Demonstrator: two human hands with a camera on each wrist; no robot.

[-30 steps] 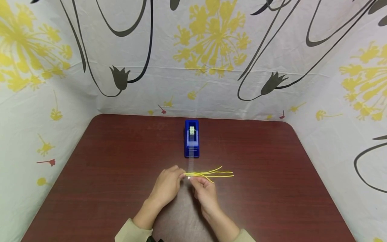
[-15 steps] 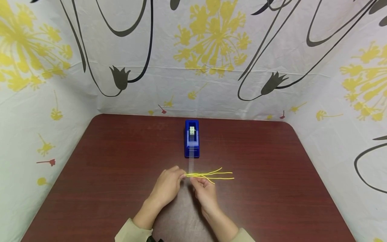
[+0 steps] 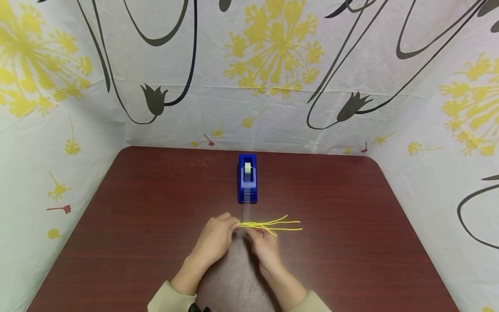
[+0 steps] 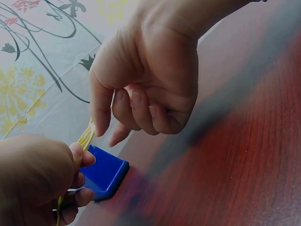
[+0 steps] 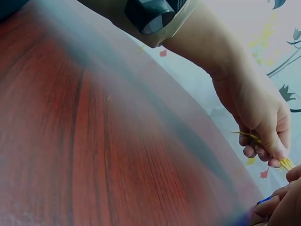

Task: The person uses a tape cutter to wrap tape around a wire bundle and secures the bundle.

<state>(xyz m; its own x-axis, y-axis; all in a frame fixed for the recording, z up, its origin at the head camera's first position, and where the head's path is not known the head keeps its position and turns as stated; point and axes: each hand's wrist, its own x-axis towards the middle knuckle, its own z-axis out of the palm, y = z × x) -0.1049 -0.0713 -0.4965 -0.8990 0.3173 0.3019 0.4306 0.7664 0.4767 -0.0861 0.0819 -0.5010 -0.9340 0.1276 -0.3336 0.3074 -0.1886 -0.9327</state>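
Head cam: L hand (image 3: 215,239) curled round yellow strands (image 3: 255,225), R hand (image 3: 266,251) w/ pinch on tape (image 3: 247,212), blue disp. (image 3: 253,187) beyond

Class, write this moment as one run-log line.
left hand: pinches yellow strands | right hand: at strands, grip unclear | tape: runs from blue dispenser to strands | dispenser: on table

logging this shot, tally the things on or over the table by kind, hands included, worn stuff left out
Blue tape dispenser: 1
Pulled-out tape strip: 1
Yellow strand bundle: 1
Left hand and right hand: 2
Total: 5
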